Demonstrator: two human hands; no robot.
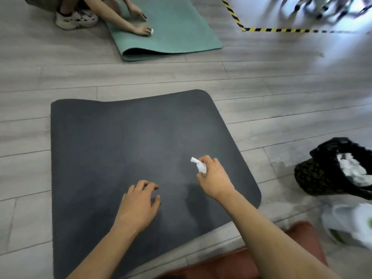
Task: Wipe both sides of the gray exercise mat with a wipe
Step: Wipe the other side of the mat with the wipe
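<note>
We are pinching a crumpled white wipe [199, 166] in our right hand [214, 179] over the dark gray exercise mat [112, 141]. Our left hand [138, 206], fingers loosely bent and empty, is resting on the mat, which is lying flat on the pale plank floor [281, 93].

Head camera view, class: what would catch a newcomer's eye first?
The dark gray mat fills the middle of the floor, with the right hand gripping a crumpled white wipe over it and the left hand beside. Farther back, another person touches a green mat.
</note>
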